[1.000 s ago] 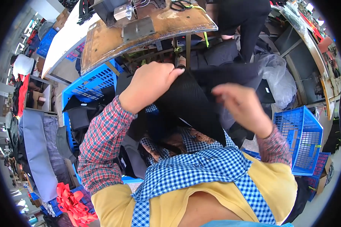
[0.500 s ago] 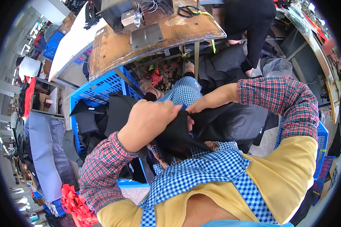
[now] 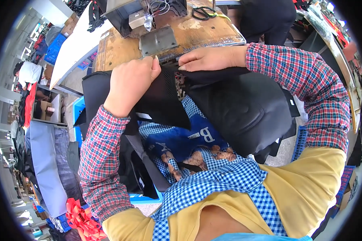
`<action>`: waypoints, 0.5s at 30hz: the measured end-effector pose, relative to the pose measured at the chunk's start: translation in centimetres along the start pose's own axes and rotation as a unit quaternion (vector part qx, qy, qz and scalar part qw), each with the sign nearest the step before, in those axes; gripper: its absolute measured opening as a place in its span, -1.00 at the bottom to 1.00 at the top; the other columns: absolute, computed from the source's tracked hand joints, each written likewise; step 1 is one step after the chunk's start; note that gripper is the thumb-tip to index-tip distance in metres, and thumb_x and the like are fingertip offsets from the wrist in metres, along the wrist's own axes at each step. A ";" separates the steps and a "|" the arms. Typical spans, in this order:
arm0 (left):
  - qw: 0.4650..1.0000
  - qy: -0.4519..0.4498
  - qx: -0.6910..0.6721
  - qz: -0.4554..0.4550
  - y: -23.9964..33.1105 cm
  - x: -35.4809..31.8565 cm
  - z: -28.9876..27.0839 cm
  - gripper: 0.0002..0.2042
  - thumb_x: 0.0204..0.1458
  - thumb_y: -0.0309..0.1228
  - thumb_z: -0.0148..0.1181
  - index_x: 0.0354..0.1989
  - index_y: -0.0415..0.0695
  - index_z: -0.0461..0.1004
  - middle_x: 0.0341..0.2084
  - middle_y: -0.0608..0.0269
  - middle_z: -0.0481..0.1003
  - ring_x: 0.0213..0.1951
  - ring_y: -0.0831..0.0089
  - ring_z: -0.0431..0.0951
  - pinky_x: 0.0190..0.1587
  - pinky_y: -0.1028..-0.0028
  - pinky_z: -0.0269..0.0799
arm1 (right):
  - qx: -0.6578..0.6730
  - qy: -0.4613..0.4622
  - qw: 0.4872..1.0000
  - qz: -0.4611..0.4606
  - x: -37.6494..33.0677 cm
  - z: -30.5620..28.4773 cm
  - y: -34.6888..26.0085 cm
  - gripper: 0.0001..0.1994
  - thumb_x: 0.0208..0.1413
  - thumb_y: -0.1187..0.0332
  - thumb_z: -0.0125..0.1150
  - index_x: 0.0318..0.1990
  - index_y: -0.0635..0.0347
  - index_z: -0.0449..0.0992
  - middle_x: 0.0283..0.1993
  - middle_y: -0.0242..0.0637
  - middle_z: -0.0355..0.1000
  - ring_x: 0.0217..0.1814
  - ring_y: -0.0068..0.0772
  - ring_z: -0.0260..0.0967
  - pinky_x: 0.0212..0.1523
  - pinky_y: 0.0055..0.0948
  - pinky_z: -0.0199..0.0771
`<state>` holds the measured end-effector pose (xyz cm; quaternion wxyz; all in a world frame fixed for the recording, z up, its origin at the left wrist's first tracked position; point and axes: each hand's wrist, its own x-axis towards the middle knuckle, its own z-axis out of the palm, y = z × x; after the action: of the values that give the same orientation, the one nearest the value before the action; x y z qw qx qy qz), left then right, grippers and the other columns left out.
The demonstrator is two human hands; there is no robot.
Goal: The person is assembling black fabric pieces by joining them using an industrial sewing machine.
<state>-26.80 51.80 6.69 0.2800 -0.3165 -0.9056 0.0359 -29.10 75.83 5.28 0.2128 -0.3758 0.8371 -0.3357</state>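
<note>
Close to the table's front edge, my left hand [image 3: 133, 82] is closed over the top edge of a black fabric piece [image 3: 161, 102], which hangs down with a mesh-like strip along its side. My right hand [image 3: 211, 59], a short gap to the right, pinches the upper edge of another black fabric piece [image 3: 211, 74]. Whether the two pieces join under the table edge cannot be seen. Over my right thigh lie larger smooth black panels [image 3: 245, 112] with a raised, moulded outline. My blue checked apron [image 3: 213, 176] shows between the pieces.
Ahead stands a worn wooden table [image 3: 201, 32] with a metal plate [image 3: 159, 41], a machine [image 3: 126, 16] and black-handled scissors [image 3: 204, 13]. A blue crate [image 3: 79, 120] with black pieces is at my left. Another person [image 3: 267, 18] stands beyond the table, and red ribbons [image 3: 82, 221] lie lower left.
Both hands have moved forward to the table edge and slightly apart, carrying black fabric up from my lap. More of the apron is uncovered. The person opposite has straightened or shifted back.
</note>
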 end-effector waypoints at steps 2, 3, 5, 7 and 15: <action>1.000 -0.012 -0.015 0.010 -0.3 0.4 0.4 -0.65 0.15 -0.18 -0.01 -0.61 -0.09 0.47 -0.76 0.09 0.46 -0.67 0.10 0.51 -0.60 0.22 0.43 | -0.057 0.033 0.998 -0.026 -0.1 0.1 0.0 -0.68 0.33 0.15 -0.13 -0.14 0.24 0.41 -0.25 -0.14 0.44 -0.17 -0.20 0.39 -0.10 -0.30 0.35; 1.000 -0.011 -0.015 0.009 -0.6 0.5 0.8 -0.65 0.15 -0.18 -0.01 -0.61 -0.09 0.47 -0.76 0.09 0.46 -0.67 0.10 0.51 -0.60 0.22 0.43 | -0.136 0.044 0.988 -0.055 0.1 -0.1 0.0 -0.62 0.31 0.08 -0.13 -0.20 0.26 0.42 -0.25 -0.03 0.45 -0.17 -0.03 0.39 -0.11 -0.19 0.36; 1.000 -0.016 0.004 -0.003 -1.7 0.6 2.1 -0.64 0.15 -0.17 0.00 -0.62 -0.10 0.48 -0.76 0.07 0.45 -0.66 0.07 0.51 -0.58 0.19 0.44 | -0.209 0.086 0.971 -0.077 0.4 -0.5 0.1 -0.59 0.32 0.05 -0.16 -0.33 0.27 0.35 -0.43 0.07 0.38 -0.31 0.22 0.34 -0.27 0.00 0.32; 1.000 -0.003 0.012 -0.023 -3.1 1.3 3.2 -0.63 0.15 -0.17 -0.01 -0.63 -0.10 0.49 -0.75 0.07 0.46 -0.66 0.07 0.51 -0.58 0.19 0.44 | -0.226 0.107 0.965 -0.075 1.4 -1.1 0.5 -0.59 0.33 0.06 -0.18 -0.33 0.27 0.36 -0.44 0.07 0.39 -0.31 0.21 0.34 -0.27 -0.02 0.33; 0.998 0.007 -0.005 -0.062 -7.7 4.3 7.2 -0.59 0.13 -0.19 -0.04 -0.62 -0.20 0.53 -0.66 -0.03 0.50 -0.57 0.00 0.54 -0.47 0.12 0.49 | -0.404 0.125 0.902 -0.084 6.5 -4.7 2.6 -0.66 0.26 0.20 -0.16 -0.34 0.31 0.42 -0.40 0.01 0.44 -0.29 0.11 0.39 -0.21 -0.04 0.37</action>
<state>-37.59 49.04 4.57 0.2870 -0.2613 -0.9216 0.0119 -37.28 73.98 5.92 -0.0931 -0.4533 0.8860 -0.0293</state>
